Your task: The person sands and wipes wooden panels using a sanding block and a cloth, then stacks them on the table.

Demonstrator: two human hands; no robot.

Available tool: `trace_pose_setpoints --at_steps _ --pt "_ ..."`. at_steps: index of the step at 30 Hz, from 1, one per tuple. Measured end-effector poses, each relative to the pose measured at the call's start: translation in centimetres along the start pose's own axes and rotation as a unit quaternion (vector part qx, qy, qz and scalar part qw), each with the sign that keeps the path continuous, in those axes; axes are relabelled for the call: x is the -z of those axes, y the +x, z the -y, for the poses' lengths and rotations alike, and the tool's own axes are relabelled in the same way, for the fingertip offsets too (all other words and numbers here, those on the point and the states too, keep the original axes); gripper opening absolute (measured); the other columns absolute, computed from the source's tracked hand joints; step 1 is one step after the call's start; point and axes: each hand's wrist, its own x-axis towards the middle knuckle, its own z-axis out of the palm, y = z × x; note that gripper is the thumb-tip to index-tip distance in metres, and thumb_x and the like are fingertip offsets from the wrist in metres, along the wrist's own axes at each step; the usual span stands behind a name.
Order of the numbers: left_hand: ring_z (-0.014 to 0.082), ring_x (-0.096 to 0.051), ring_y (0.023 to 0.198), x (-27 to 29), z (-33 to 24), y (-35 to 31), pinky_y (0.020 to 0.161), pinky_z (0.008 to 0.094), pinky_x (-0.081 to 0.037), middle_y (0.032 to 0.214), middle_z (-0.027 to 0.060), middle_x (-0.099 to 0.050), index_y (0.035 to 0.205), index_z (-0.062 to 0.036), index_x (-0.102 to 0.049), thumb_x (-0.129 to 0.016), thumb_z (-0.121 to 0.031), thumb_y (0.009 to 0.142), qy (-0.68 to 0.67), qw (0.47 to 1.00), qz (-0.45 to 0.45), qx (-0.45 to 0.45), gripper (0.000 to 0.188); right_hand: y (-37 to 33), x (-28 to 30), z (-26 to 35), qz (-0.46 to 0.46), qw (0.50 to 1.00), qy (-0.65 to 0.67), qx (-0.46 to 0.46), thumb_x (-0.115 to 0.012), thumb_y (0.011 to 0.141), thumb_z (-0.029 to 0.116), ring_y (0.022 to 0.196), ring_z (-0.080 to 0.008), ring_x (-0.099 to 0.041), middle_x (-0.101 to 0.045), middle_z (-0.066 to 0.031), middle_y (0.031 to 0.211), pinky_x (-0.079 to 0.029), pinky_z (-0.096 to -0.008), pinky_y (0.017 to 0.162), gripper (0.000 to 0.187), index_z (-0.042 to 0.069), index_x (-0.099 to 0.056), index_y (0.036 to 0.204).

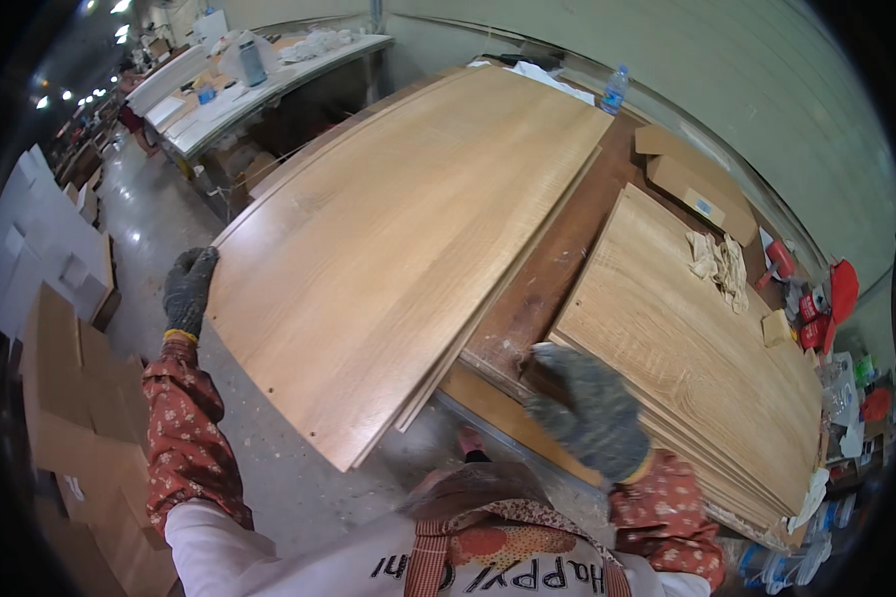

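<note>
I hold a large light-oak panel [398,239] tilted over the workbench [567,249], my two gloved hands well apart. My left hand [187,289], at nine o'clock, grips the panel's left edge, fingers curled over it. My right hand [587,408], at five o'clock, rests on the near corner of a stack of matching panels [697,348]; whether it clamps anything I cannot tell.

The step in hand looks to be shifting the top sheet off a second pile beneath it; that pile lies from centre toward twelve o'clock. The next move, as I judge it, calls for a steadier two-handed hold, since one hand alone carries the overhanging end.

The sheet's near corner juts past the bench edge at six o'clock, over bare floor [159,229]. Open room lies at nine o'clock, bounded by flattened cardboard [70,398] at eight. A water bottle [614,90] at one o'clock, a cardboard box [697,184] and gloves [722,264] at two crowd the far side.
</note>
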Motion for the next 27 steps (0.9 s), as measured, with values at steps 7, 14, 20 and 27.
trace_pose_setpoints --at_steps 7,14,20,27 --pt "0.0212 -0.063 0.081 0.5 -2.3 -8.0 0.074 0.0315 -0.047 0.088 0.0129 -0.067 0.097 -0.0039 -0.066 -0.065 -0.035 0.079 -0.073 0.997 -0.012 -0.012 0.036 0.1 -7.3 0.0 0.031 0.937 0.336 -0.095 -0.058 0.089 0.023 0.09 -0.0148 -0.056 -0.057 -0.0077 0.102 -0.047 -0.0293 0.078 0.046 0.001 -0.042 0.126" --pt "0.0153 -0.06 0.082 0.3 -4.3 -15.7 0.072 0.0291 -0.048 0.094 0.0086 -0.063 0.113 -0.001 -0.055 -0.067 -0.03 0.081 -0.254 0.961 -0.032 0.101 0.044 0.6 -5.8 1.6 0.005 0.747 0.576 -0.332 -0.06 0.084 0.02 0.096 -0.0231 -0.06 -0.059 -0.0152 0.104 -0.051 -0.0351 0.081 0.046 -0.005 -0.045 0.12" --pt "0.0128 -0.056 0.091 0.4 -6.6 -20.0 0.073 0.0271 -0.048 0.104 0.0075 -0.056 0.13 -0.0013 -0.035 -0.07 -0.022 0.079 -0.504 0.827 -0.026 0.247 0.065 0.3 -6.6 1.4 0.035 0.685 0.632 -0.361 -0.067 0.078 0.028 0.1 -0.0251 -0.058 -0.057 -0.0146 0.11 -0.049 -0.0375 0.085 0.051 0.0 -0.05 0.117" --pt "0.0182 -0.06 0.087 -0.1 -9.3 -22.1 0.077 0.0305 -0.05 0.1 0.0098 -0.06 0.113 0.001 -0.053 -0.07 -0.017 0.077 -0.578 0.765 0.023 0.282 0.043 -1.2 -6.6 1.2 0.048 0.755 0.593 -0.278 -0.061 0.085 0.019 0.091 -0.0193 -0.058 -0.055 -0.0122 0.107 -0.05 -0.0313 0.079 0.046 -0.001 -0.044 0.123"
